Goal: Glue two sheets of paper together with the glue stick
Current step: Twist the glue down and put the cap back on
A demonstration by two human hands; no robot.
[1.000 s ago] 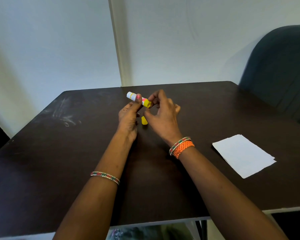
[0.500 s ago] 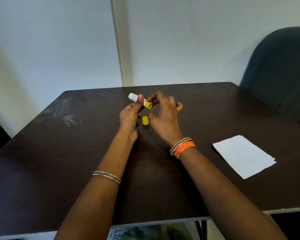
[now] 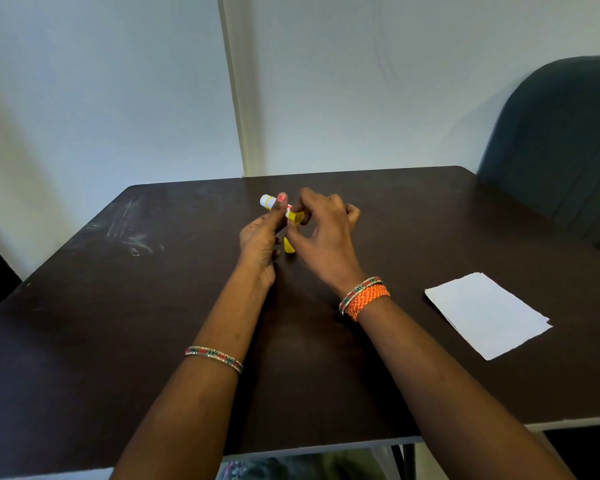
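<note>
**Item: glue stick, uncapped, held above desk centre**

Glue stick: white barrel, yellow end; long axis runs far-left to near-right. Left hand clasps the barrel; right hand pinches the yellow end, probably twisting. Yellow cap lies on the desk just below. Paper sheets, white, stacked, lie well apart to the right, nearer the right hand.

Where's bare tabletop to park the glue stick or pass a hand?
Free: the left half of the table, from the scuffed far-left corner to the left forearm; the near strip between both forearms; the far-right stretch beyond the paper sheets. Crowded: centre-far, where the left hand and right hand work the glue stick above the yellow cap.
</note>
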